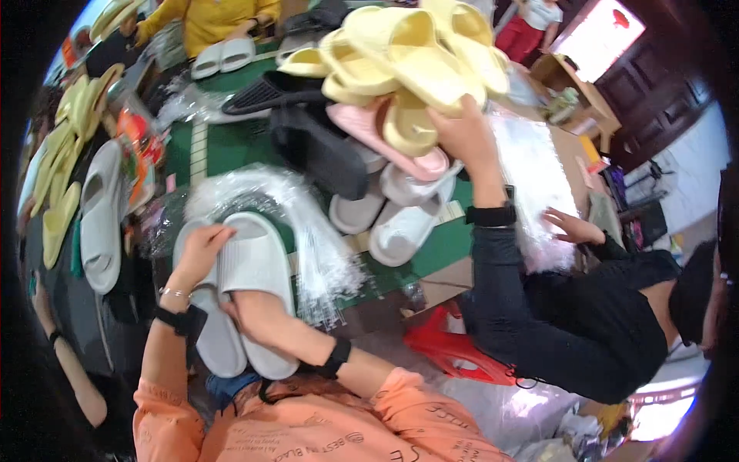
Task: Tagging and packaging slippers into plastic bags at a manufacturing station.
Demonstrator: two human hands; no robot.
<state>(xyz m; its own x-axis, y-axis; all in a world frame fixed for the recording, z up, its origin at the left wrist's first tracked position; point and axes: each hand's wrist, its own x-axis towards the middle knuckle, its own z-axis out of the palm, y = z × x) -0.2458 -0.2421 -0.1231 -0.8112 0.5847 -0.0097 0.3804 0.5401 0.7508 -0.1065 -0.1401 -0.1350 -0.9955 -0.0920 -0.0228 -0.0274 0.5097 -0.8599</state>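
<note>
A pair of light grey slide slippers (258, 258) lies before me, side by side with their soles down. My right hand (258, 314) grips the right-hand slipper at its footbed, the thumb against its inner edge. At the front of the pair, my left hand (202, 254) is closed, its fingertips pinched together beside the right slipper's strap. Whatever lies between those fingertips is too small to make out. Just beyond the pair, a bundle of clear plastic bags (308, 246) fans out over the table.
Yellow slippers (400, 50) are heaped ahead, above black slippers (315, 146), a pink slipper (377, 142) and grey ones. On the right, a co-worker's hand (466, 138) grasps a yellow slipper; the other is near white plastic bags (531, 185). A red stool (454, 346) stands below.
</note>
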